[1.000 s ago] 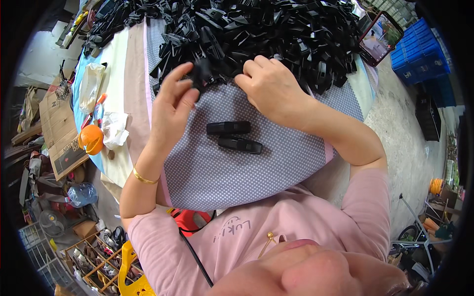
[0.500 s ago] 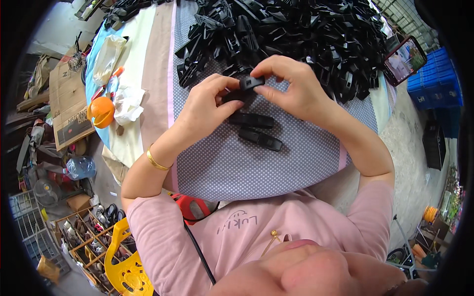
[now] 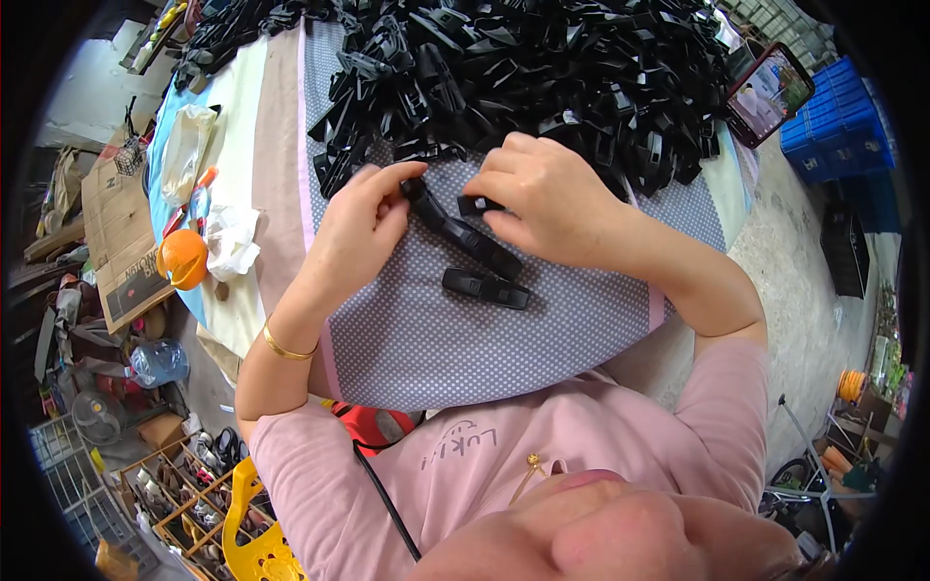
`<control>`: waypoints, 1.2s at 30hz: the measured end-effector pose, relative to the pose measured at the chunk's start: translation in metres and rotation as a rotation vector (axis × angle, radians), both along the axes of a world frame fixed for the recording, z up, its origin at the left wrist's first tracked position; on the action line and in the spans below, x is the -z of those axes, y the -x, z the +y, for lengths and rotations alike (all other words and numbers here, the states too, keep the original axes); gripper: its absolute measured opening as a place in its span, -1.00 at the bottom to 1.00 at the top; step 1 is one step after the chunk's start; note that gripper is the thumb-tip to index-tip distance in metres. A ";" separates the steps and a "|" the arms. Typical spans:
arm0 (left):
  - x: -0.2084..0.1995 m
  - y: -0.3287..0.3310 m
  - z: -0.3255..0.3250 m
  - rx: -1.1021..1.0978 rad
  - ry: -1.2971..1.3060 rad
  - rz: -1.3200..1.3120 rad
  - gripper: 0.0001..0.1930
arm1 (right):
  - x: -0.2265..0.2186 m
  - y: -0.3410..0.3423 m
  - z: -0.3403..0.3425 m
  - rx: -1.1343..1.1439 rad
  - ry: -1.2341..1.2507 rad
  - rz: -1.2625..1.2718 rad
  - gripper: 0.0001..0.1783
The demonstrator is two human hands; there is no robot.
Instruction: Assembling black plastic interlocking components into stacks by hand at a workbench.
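Two black plastic clips on the dotted cloth, one under both hands.

Upper clip [image 3: 465, 232] lies slanted at centre of the grey dotted cloth [image 3: 465, 339]; left hand [image 3: 354, 237] pinches its upper-left end with thumb and forefinger, fingers narrow. Right hand [image 3: 552, 198] holds a small black piece [image 3: 480, 205] in curled fingertips, just beside the clip's middle; contact between piece and clip can't be told. Second clip [image 3: 486, 288] lies free at 6 o'clock of the first, close by but apart. Big heap of black clips [image 3: 542, 77] at 12 o'clock, touching the right knuckles. Phone [image 3: 770, 94] at 2 o'clock on the table edge. Orange ball [image 3: 182, 259] and crumpled white tissue [image 3: 231, 242] at 9 o'clock, well apart. Gold bangle [image 3: 283, 346] on left wrist.
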State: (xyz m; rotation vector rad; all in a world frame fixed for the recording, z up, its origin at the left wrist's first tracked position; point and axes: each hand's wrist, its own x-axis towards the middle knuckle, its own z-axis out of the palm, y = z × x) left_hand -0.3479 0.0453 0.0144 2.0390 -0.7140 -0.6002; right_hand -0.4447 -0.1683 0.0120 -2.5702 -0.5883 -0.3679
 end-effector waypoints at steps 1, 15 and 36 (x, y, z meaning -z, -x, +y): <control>-0.002 0.002 0.000 0.057 -0.039 -0.261 -0.67 | 0.000 -0.001 -0.002 0.031 -0.032 -0.051 -0.72; 0.000 0.004 -0.002 0.016 -0.022 -0.391 -0.75 | -0.001 -0.004 -0.002 0.096 0.085 -0.111 -0.72; 0.013 0.008 -0.010 0.128 0.119 -0.439 -0.78 | 0.002 -0.016 -0.009 -0.091 -0.065 0.006 -0.66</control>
